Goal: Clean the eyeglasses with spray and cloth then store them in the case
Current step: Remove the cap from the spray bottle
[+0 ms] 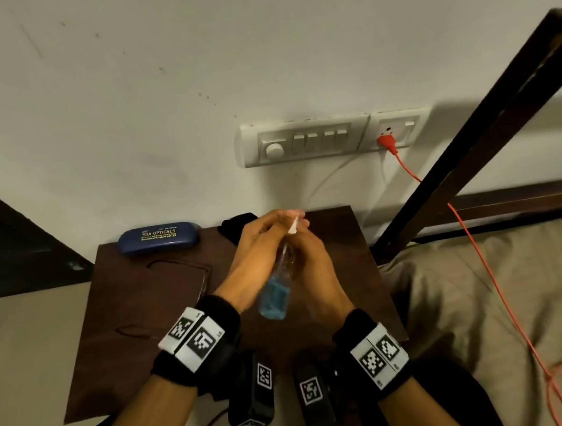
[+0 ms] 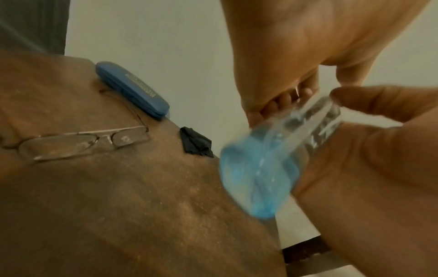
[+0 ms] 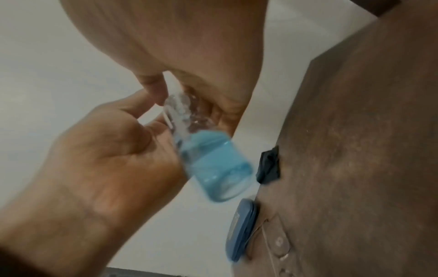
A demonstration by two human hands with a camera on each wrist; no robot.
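A: Nearest us are the two wrists, and just past them the left hand [image 1: 252,246] and right hand [image 1: 311,261] meet around the spray bottle [image 1: 276,291]. Who has what?

B: Judging by the wrist views, the right hand's grip is curled round the clear upper body of the bottle, and the left hand's fingers are closed over the top end, where a bit of white shows (cap or nozzle, I can't tell which). The bottle is tilted, its blue liquid pooled at the low end toward us. I'd say it's being readied for spraying, hence one hand bracing and one working the top.

A: And going down in size, what else?

B: The dark table [image 1: 121,345] carries everything. The blue case [image 1: 159,237] lies shut at the back edge by the wall, out of the way until storage. The eyeglasses [image 2: 83,144] sit on the table to the left, lenses standing toward us and arms unfolded, apart from both hands. The black cloth [image 2: 196,144] lies crumpled at the far edge, just behind the hands.

A: So cleaning hasn't reached the lenses?

B: It looks that way.
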